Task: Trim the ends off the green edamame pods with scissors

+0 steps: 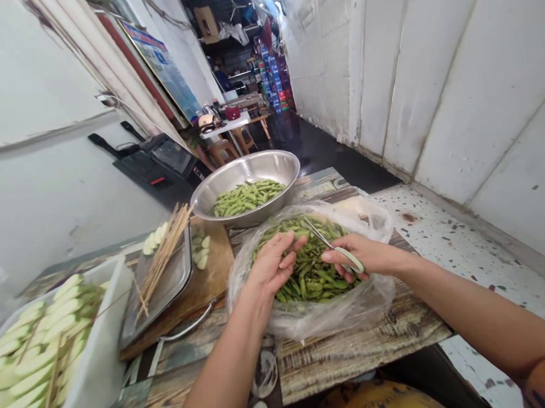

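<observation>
My right hand point(360, 254) grips scissors point(350, 259) with pale green handles, their blades pointing up and to the left. Beneath both hands, a clear plastic bag point(259, 312) lies spread wide, filled with green bean pods point(317, 280) that look like edamame. My left hand point(273, 263) hovers over the left side of the pods, palm turned inward, fingers loosely bent and apart; I see nothing between them. Just behind the bag stands a steel bowl point(272, 162) with more green pods point(247, 198) in it.
To the left, a white tub point(105, 351) holds sliced pale green vegetable on skewers. Wooden skewers point(164, 257) lie across a metal tray point(178, 282) on a cutting board point(219, 255). The patterned table point(366, 353) ends at the right, above a speckled floor point(416, 234).
</observation>
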{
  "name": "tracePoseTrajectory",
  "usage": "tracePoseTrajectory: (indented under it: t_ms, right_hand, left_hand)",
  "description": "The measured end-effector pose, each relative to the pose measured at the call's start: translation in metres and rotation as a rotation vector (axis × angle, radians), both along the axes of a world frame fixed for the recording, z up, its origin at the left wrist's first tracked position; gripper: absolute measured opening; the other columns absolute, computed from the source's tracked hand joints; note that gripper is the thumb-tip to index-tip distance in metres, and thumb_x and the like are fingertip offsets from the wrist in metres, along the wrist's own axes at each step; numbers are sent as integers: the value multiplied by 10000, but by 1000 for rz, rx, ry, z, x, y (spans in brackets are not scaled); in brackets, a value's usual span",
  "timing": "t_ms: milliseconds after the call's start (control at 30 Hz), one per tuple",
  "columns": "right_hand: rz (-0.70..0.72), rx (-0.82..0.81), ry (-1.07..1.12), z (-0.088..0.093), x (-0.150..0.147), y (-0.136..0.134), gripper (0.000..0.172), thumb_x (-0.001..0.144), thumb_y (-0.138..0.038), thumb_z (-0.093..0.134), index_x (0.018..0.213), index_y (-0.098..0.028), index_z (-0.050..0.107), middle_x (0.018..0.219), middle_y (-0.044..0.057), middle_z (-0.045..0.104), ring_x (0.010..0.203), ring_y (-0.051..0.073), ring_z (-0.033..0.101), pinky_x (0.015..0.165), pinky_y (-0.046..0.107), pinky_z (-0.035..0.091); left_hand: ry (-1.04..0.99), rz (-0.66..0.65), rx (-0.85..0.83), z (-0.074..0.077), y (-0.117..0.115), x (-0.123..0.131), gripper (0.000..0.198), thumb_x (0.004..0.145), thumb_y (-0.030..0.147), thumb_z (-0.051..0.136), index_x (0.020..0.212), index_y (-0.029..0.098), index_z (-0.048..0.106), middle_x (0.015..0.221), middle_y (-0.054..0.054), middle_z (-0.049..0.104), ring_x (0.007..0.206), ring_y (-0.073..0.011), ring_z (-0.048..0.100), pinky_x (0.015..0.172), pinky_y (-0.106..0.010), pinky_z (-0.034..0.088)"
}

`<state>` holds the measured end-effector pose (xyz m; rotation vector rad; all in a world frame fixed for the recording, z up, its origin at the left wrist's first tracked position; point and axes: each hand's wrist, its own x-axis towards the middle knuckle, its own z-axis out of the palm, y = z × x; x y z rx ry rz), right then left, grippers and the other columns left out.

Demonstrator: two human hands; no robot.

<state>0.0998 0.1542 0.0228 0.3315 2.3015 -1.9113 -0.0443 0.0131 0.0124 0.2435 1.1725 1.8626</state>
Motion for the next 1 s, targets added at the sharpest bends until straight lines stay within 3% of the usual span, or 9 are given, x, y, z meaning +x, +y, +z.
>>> tracePoseTrajectory:
  t_ms: [133, 300, 500, 667, 800, 900, 967, 1000]
  right_hand:
    - [3, -4, -28, 2, 0, -2, 418, 756, -531, 598, 630, -144, 499, 492, -14, 537, 364, 70, 443, 292, 163, 305]
    - [-7, -16, -29, 0, 0, -4, 432, 747, -547, 603, 629, -145, 498, 473, -18, 529, 374, 77, 460, 297, 160, 302]
    - [-24, 58, -50, -3, -1, -7, 430, 768, -550, 578, 701, -125, 568, 405, -35, 499, 305, 69, 412, 283, 165, 277]
    - [-51, -44, -125, -2, -3, -9, 390, 742, -501, 630, 666, -124, 567, 375, -58, 455, 282, 50, 385, 257, 145, 233]
    - [-93, -149, -55, -2, -5, -5, 393, 773, -503, 592, 744, -112, 595, 395, -51, 481, 272, 44, 371, 244, 143, 217]
    - [-208, -224, 43, -2, -5, 0, 413, 766, -526, 592, 783, -113, 598, 444, -44, 494, 307, 48, 410, 250, 136, 229]
    - [-263, -252, 108, -1, -5, 1, 424, 754, -537, 602, 794, -115, 599, 466, -38, 494, 329, 52, 430, 258, 133, 234]
    - [-282, -259, 131, -1, -5, 2, 429, 747, -541, 609, 797, -115, 598, 472, -36, 493, 335, 53, 435, 260, 134, 233]
  left_hand:
    - [5, -13, 40, -2, 2, 6, 265, 689, 149, 717, 660, 147, 453, 702, -42, 627, 590, -59, 605, 310, -91, 148]
    - [33, -71, 27, 0, 3, 13, 282, 695, 192, 722, 675, 145, 445, 698, -40, 650, 373, 16, 429, 319, -96, 149]
    - [39, -36, -36, -1, 4, 13, 292, 659, 199, 738, 647, 129, 456, 661, -66, 646, 351, 23, 376, 321, -96, 141]
    - [95, 28, -70, 5, -1, 5, 236, 705, 196, 688, 681, 131, 463, 645, -48, 628, 316, 35, 283, 310, -95, 114]
    - [42, 245, -33, 24, -13, -6, 130, 736, 119, 605, 726, 135, 476, 593, -14, 551, 381, -14, 399, 308, -97, 140]
    - [28, 334, -35, 52, -18, -24, 91, 732, 92, 559, 745, 135, 480, 584, 3, 496, 422, -41, 435, 308, -116, 153]
    - [174, 438, -54, 75, -12, -45, 62, 747, 123, 536, 767, 143, 481, 581, 21, 461, 412, -47, 408, 316, -136, 173]
    - [319, 550, -55, 87, -6, -58, 55, 762, 155, 528, 796, 153, 485, 590, 29, 449, 422, -52, 410, 332, -142, 206]
